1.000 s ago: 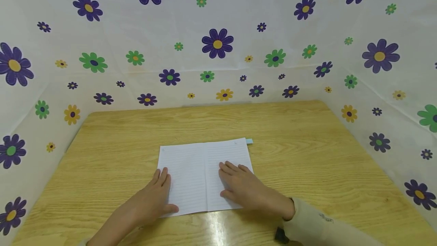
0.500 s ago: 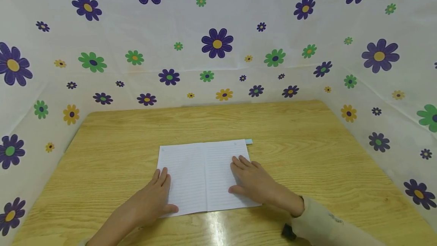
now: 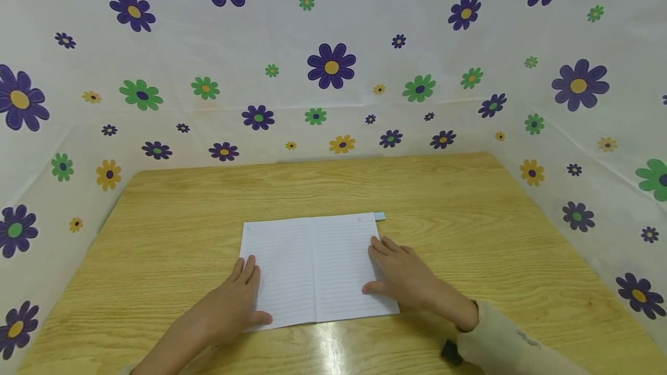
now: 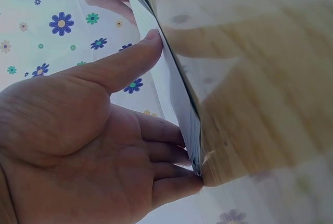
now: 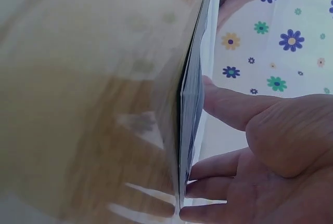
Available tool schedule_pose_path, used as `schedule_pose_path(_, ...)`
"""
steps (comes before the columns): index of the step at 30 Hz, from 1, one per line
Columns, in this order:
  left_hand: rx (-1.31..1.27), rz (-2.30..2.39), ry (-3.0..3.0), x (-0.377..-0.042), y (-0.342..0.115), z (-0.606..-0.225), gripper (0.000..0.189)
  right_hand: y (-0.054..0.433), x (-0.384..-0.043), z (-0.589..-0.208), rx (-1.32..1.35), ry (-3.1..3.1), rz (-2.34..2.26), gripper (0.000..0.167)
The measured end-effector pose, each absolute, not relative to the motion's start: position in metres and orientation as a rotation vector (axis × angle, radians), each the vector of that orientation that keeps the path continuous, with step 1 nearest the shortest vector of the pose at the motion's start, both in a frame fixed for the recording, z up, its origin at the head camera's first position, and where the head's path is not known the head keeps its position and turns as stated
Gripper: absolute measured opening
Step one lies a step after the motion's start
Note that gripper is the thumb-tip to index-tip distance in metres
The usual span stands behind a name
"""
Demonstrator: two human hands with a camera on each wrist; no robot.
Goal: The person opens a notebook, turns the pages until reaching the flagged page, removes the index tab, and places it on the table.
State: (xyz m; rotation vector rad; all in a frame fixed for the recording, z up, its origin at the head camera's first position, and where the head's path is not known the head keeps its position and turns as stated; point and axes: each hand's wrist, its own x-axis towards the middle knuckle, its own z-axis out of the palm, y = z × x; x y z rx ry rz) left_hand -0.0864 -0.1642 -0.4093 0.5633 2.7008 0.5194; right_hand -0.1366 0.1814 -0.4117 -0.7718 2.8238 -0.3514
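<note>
An open notebook with lined white pages lies flat on the wooden table, its centre fold running away from me. My left hand rests on the left page's outer edge, fingers extended and thumb over the lower part of the page. On the right page's outer edge lies my right hand, its fingers straight and its thumb on the paper. In the left wrist view the left hand touches the notebook's page edges. The right wrist view has the right hand against the opposite side of the stacked pages.
A pale blue tab sticks out at the notebook's top right corner. The wooden table is enclosed at the back and sides by a white flower-print cloth. Something small and black shows beside the right sleeve.
My right hand has slid rightward across the right page to its outer edge, uncovering more of the lines. The left hand and the notebook have stayed in place.
</note>
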Motion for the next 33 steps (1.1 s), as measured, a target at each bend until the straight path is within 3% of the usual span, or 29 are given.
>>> schedule_pose_path(7,0.562,0.514,2.702,-0.087,-0.164,-0.410,0.096,0.184,-0.139,-0.412,-0.852,2.818,-0.392,0.071)
schedule_pose_path(12,0.568,0.493,2.709,-0.088,-0.163,-0.410,0.096,0.182,-0.141,-0.413,-0.974,2.826,-0.437,0.048)
schedule_pose_path(16,0.570,0.498,2.708,-0.087,-0.164,-0.410,0.096,0.179,-0.143,-0.410,-0.947,2.818,-0.506,0.022)
schedule_pose_path(19,0.563,0.508,2.702,-0.086,-0.164,-0.411,0.096,0.178,-0.145,-0.410,-0.922,2.834,-0.536,0.013)
schedule_pose_path(26,0.561,0.513,2.699,-0.086,-0.165,-0.411,0.096,0.176,-0.147,-0.415,-0.864,2.918,-0.600,0.026)
schedule_pose_path(33,0.565,0.491,2.706,-0.088,-0.164,-0.412,0.097,0.174,-0.146,-0.416,-0.894,2.954,-0.696,0.019)
